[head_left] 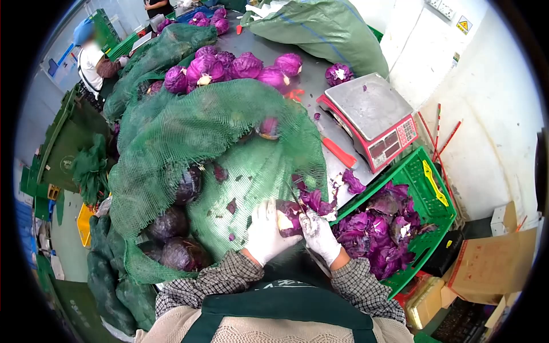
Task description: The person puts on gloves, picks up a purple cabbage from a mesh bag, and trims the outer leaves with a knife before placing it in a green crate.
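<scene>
My left hand (267, 233), in a white glove, grips a purple cabbage (289, 218) from its left side. Part of the cabbage's face is pale. Against its right side is my right hand (320, 235), also gloved, closed around a knife whose thin dark blade (293, 193) points away from me. The handle is hidden in the fingers. Loose purple leaves (316, 201) lie just beyond the hands. Under and left of them spreads a green mesh sack (223, 114) with several dark cabbages (184, 253) in its opening.
To the right, a green crate (426, 248) holds trimmed purple leaves. Beyond it stand a red-and-silver scale (372, 108) and a red-handled tool (338, 152). Peeled cabbages (206, 70) sit farther back beside a large green sack (326, 31). A co-worker (94, 63) stands at far left.
</scene>
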The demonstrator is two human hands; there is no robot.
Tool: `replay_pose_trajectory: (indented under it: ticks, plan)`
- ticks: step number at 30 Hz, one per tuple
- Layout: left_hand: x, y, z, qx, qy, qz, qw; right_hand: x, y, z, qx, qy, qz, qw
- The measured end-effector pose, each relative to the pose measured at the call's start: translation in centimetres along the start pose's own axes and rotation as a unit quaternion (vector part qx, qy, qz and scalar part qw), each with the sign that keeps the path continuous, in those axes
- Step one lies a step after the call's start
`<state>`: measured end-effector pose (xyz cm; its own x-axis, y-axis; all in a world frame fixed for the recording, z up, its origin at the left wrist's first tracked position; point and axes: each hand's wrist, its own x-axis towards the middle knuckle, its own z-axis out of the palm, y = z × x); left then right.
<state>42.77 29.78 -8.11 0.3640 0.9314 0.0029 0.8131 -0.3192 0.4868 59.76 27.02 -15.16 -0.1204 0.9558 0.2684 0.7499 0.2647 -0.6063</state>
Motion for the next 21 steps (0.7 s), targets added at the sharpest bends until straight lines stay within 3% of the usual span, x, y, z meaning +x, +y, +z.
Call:
replay_pose_trajectory:
  ticks: [2,4,6,7,9,11,12,15,17,18,19,20,21]
  plan:
    - [0.3,-0.1,0.2,-0.012,0.002,-0.016,1.000,-0.3,2.5,1.7,-0.186,-0.007,-0.122,0.975]
    - [-0.5,-0.7,0.6,-0.015,0.019,0.005,1.000,-0.5,5.2,3.3,-0.010,-0.066,0.092,0.994]
    - [-1.6,-1.4,0.5,-0.009,0.043,0.041,0.998,-0.7,6.1,3.0,-0.245,-0.091,-0.017,0.965]
    - [-1.9,-2.0,0.4,-0.044,0.051,0.041,0.997,0.1,3.5,1.4,0.007,-0.053,0.102,0.993]
    - [-2.2,-3.8,-0.6,-0.209,0.014,0.002,0.978,-0.2,1.9,1.5,0.184,0.002,0.166,0.969]
    - [-1.6,-7.0,-1.0,-0.319,-0.020,-0.013,0.947,0.3,-0.4,0.4,0.336,0.036,0.265,0.903]
    - [-1.8,-8.2,-1.2,-0.387,-0.060,-0.027,0.920,0.2,0.1,1.0,0.345,0.045,0.270,0.898]
    - [-0.8,-7.2,-1.5,-0.565,-0.066,-0.133,0.812,-2.3,5.5,6.1,0.274,0.136,0.173,0.936]
    - [-0.3,-7.0,-1.4,-0.566,-0.061,-0.155,0.807,-2.8,2.6,0.7,0.207,0.123,0.212,0.947]
    - [-0.2,-7.0,-1.4,-0.568,-0.059,-0.166,0.804,-3.3,2.0,-3.5,0.048,0.085,0.180,0.979]
    - [-0.1,-7.6,-1.2,-0.595,-0.069,-0.174,0.781,-4.4,3.7,-6.1,0.152,0.143,0.251,0.945]
    - [-0.1,-7.4,-1.2,-0.561,-0.076,-0.158,0.809,-6.1,6.2,-8.6,0.254,0.197,0.319,0.892]
    - [0.0,-7.1,-1.4,-0.526,-0.082,-0.142,0.835,-8.5,9.8,-10.7,0.098,0.208,0.275,0.933]
